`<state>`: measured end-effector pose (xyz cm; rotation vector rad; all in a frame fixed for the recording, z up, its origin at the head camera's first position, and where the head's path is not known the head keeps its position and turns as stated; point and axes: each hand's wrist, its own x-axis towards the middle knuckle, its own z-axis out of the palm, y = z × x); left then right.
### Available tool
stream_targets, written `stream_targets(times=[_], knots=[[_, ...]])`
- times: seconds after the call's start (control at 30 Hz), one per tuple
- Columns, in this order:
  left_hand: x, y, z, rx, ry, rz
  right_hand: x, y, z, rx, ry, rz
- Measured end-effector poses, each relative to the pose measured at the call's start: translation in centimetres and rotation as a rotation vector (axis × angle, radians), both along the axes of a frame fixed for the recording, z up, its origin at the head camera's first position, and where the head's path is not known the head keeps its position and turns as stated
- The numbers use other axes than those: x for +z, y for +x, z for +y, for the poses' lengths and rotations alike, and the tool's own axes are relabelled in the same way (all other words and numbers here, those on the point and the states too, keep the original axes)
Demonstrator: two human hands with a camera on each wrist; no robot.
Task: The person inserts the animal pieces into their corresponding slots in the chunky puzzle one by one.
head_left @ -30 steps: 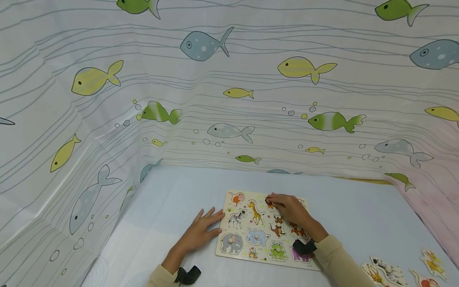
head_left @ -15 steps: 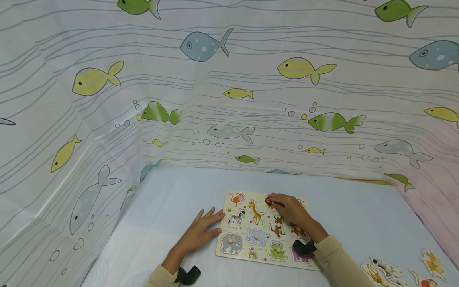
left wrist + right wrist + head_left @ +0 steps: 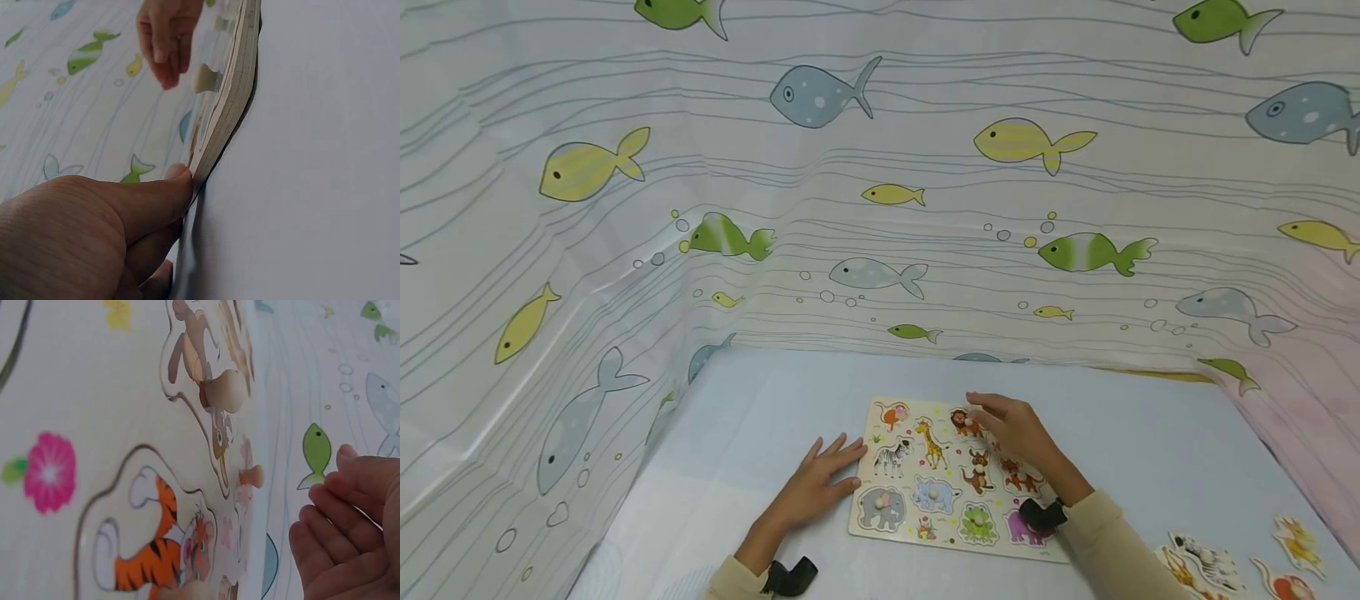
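Observation:
A wooden animal puzzle board (image 3: 942,510) lies flat on the table. My left hand (image 3: 816,487) rests at its left edge with fingers spread; in the left wrist view the thumb (image 3: 153,200) touches the board's side. Near the far edge, the lion (image 3: 961,421) shows in its place beside my right hand (image 3: 1017,429). That hand hovers over the board's upper right part, fingers loosely bent and holding nothing. Knobs stand up from the kangaroo (image 3: 194,344) and the tiger (image 3: 153,550). The elephant (image 3: 881,508), frog (image 3: 977,523) and purple hippo (image 3: 1024,527) sit along the near side.
Loose pieces lie at the table's near right: a zebra (image 3: 1208,562), part of a giraffe (image 3: 1182,571), a monkey (image 3: 1288,586) and a yellow-orange animal (image 3: 1298,543). Fish-patterned sheeting (image 3: 865,317) stands behind and to the left of the table.
My right hand has let go of the lion's spot and lifted slightly to the right, its fingers loosening and uncovering the lion. The left hand stays at the board's edge.

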<state>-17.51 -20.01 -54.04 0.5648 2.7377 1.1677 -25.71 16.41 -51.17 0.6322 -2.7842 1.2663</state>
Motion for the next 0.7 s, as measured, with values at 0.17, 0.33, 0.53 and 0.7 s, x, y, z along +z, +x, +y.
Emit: stream_targets(times=[0.17, 0.33, 0.53, 0.7], knots=[[-0.1, 0.1, 0.0, 0.007, 0.001, -0.01, 1.1, 0.9, 0.9, -0.019, -0.02, 0.001], [0.0, 0.1, 0.0, -0.015, 0.011, 0.011, 2.0, 1.9, 2.7, -0.05, 0.0, -0.01], [0.1, 0.1, 0.0, -0.002, 0.012, 0.014, 2.8, 3.1, 5.9, -0.122, 0.077, -0.004], [0.1, 0.1, 0.0, 0.012, 0.006, 0.005, 3.2, 4.7, 8.9, -0.192, 0.145, 0.043]])
